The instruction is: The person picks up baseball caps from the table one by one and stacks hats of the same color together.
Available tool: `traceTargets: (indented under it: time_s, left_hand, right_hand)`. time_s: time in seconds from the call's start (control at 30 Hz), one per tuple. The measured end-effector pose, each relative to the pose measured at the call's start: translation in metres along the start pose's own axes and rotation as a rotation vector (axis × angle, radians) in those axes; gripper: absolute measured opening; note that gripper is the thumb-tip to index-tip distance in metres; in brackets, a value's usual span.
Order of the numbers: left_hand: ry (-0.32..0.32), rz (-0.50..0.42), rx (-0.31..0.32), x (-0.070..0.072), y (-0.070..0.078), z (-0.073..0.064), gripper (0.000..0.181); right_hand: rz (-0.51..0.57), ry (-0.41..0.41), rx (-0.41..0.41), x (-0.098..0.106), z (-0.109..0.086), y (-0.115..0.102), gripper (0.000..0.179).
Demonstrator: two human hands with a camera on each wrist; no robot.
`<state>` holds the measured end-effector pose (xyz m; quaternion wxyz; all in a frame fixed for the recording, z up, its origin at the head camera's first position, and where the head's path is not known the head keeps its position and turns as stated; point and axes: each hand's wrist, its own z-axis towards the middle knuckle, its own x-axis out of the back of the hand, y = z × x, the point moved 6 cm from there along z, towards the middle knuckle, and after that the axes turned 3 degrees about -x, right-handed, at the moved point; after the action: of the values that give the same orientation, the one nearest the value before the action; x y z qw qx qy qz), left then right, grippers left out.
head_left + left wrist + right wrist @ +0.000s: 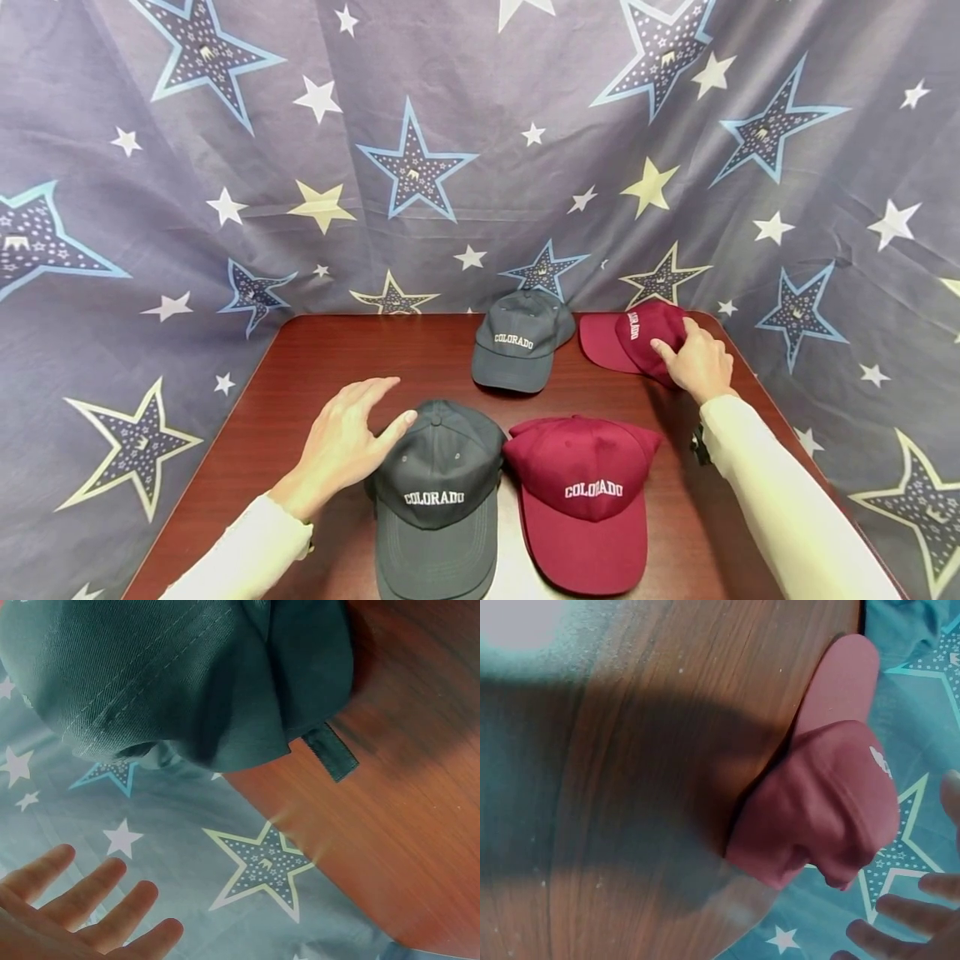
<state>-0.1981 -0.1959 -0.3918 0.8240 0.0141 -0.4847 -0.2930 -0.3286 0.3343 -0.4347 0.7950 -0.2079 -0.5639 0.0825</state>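
My left hand (341, 442) hovers beside the front grey cap (435, 462), fingers extended and thumb over the cap's left side. In the left wrist view the loosely spread fingers (120, 907) are apart from that cap. At the back right, my right hand (699, 364) is by the far maroon cap (648, 337), whose brim points left. The right wrist view has a gap between that cap (817, 802) and the spread fingers (915, 915). To the right of the front grey cap sits another maroon cap (585, 492), brim toward me. Both hands hold nothing.
A second grey cap (521, 342) stands near the table's back edge, left of the far maroon cap. The dark red wooden table (315, 358) meets a star-patterned curtain (465, 225) along its back and sides. Every front logo reads COLORADO.
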Motion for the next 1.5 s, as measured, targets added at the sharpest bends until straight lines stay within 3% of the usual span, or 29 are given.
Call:
traceTargets:
  time_s: [0.4, 0.57, 0.7, 0.93, 1.17, 1.5]
  left_hand:
    - [0.020, -0.012, -0.011, 0.002, 0.003, 0.004, 0.058]
    - [0.013, -0.011, -0.009, 0.001, 0.003, 0.003, 0.058]
    - [0.017, -0.009, -0.012, 0.002, 0.003, 0.003, 0.058]
    - [0.026, -0.008, -0.020, 0.005, 0.002, 0.004, 0.057]
    - [0.018, 0.003, -0.017, 0.005, 0.001, 0.003, 0.058]
    - [0.011, 0.011, 0.015, 0.004, -0.007, -0.001, 0.059]
  right_hand:
    - [-0.050, -0.074, -0.071, -0.014, 0.011, 0.012, 0.080]
    - [-0.079, -0.094, -0.081, -0.022, 0.010, 0.014, 0.073]
    - [-0.072, -0.098, -0.106, -0.026, 0.008, 0.012, 0.066]
    - [-0.059, -0.083, -0.163, -0.029, 0.007, 0.009, 0.071]
    - [-0.029, -0.066, -0.227, -0.027, 0.006, 0.008, 0.049]
    - [0.091, -0.018, -0.313, -0.020, 0.005, 0.013, 0.035]
